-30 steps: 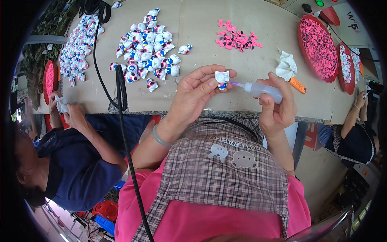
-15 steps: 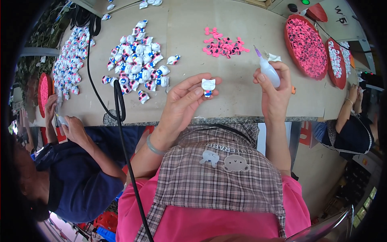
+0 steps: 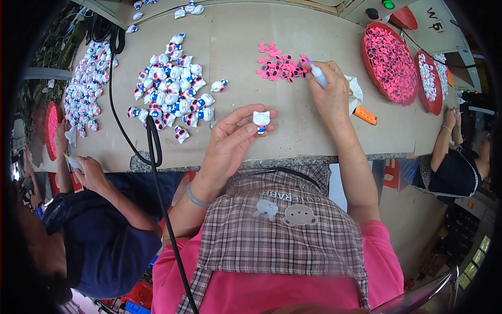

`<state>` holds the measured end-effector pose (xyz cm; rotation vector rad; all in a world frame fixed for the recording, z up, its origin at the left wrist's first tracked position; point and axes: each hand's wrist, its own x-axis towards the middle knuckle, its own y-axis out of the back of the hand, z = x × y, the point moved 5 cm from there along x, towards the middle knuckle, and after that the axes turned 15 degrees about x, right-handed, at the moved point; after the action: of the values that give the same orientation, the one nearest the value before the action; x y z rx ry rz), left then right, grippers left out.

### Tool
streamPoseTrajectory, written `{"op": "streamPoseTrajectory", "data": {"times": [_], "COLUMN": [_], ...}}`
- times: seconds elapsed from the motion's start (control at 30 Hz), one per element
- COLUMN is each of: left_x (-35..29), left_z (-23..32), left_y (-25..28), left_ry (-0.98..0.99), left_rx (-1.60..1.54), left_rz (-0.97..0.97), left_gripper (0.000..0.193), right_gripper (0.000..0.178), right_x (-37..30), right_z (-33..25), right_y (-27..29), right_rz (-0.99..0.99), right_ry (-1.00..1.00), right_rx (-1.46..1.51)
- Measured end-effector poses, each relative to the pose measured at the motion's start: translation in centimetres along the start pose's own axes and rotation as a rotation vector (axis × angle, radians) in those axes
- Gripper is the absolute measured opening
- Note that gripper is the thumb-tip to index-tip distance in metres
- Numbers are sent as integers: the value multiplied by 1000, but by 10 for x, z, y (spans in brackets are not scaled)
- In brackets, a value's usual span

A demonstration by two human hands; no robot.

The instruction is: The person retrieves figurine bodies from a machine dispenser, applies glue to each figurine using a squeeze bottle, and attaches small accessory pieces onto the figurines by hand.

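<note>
My left hand (image 3: 228,137) pinches a small white cat figurine (image 3: 261,121) with a blue and red body, its head facing up. In my right hand (image 3: 331,94) is a translucent squeeze bottle (image 3: 319,78) with a purple needle tip. That tip points down into the right side of a pile of small pink pieces with dark spots (image 3: 280,68); whether it touches one I cannot tell. To the left of my left hand lies a heap of similar figurines (image 3: 170,86), with a single figurine (image 3: 219,85) apart from it.
Right of my right hand lie a crumpled white tissue (image 3: 355,94) and an orange lighter (image 3: 365,115). Beyond them stand a red bowl of pink pieces (image 3: 413,97) and another bowl (image 3: 439,107). A black cable (image 3: 117,110) hangs at left. Co-workers' hands (image 3: 90,170) work on both sides.
My right hand has moved away from me and to the left, bringing the bottle's tip to the pink pieces. The lighter now shows fully. My left hand still holds the figurine.
</note>
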<state>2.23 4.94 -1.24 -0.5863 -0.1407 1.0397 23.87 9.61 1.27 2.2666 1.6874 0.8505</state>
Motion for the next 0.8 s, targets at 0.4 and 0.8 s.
{"op": "streamPoseTrajectory", "data": {"times": [0.4, 0.8], "left_x": [0, -1], "left_z": [-4, -5], "left_y": [3, 4], "left_ry": [20, 28], "left_rx": [-1, -3], "left_rz": [8, 18], "left_gripper": [35, 36], "right_gripper": [15, 16], "right_x": [-4, -10], "right_z": [-2, -8], "right_y": [11, 12], "right_rz": [-305, -389], "right_ry": [-114, -38], "right_rx": [-169, -125]}}
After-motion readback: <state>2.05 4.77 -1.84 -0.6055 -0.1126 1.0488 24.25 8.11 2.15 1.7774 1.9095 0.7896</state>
